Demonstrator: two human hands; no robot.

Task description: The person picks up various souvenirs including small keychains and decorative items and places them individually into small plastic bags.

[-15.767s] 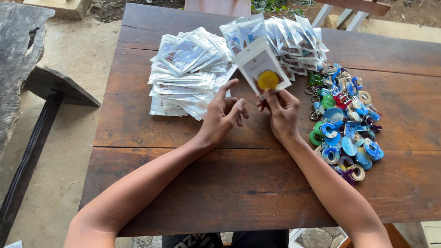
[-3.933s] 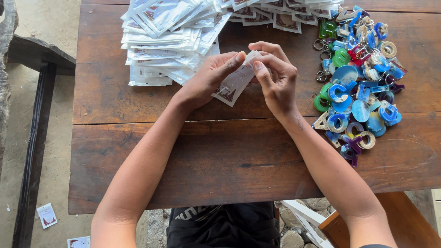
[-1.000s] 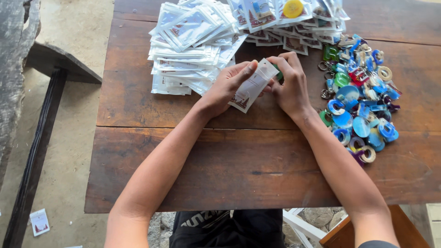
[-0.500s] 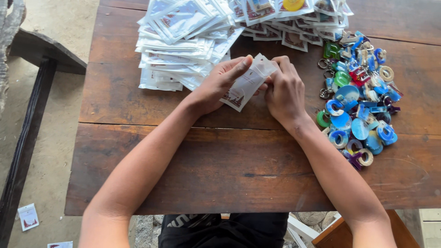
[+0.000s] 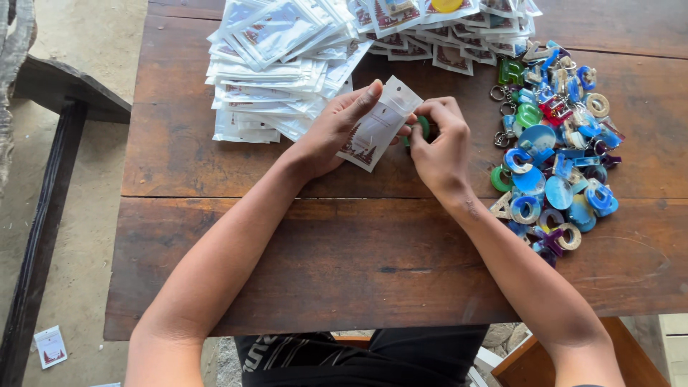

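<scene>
My left hand (image 5: pixel 331 129) holds a small clear plastic pouch (image 5: pixel 376 123) with a white printed card inside, tilted above the wooden table (image 5: pixel 344 244). My right hand (image 5: pixel 438 140) pinches a small green keychain piece (image 5: pixel 423 127) at the pouch's right edge, mostly hidden by my fingers. The two hands meet over the table's middle, just below the stacks of pouches.
A big heap of empty clear pouches (image 5: pixel 276 68) lies at the back left. Filled pouches (image 5: pixel 444 29) are spread along the back edge. A pile of colourful letter and ring keychains (image 5: pixel 559 150) sits at the right. A dark bench (image 5: pixel 50 179) stands at the left; a pouch (image 5: pixel 50 346) lies on the floor.
My hands have stayed together on the pouch. The green piece now shows between my right fingers at the pouch's edge. The view has shifted slightly.
</scene>
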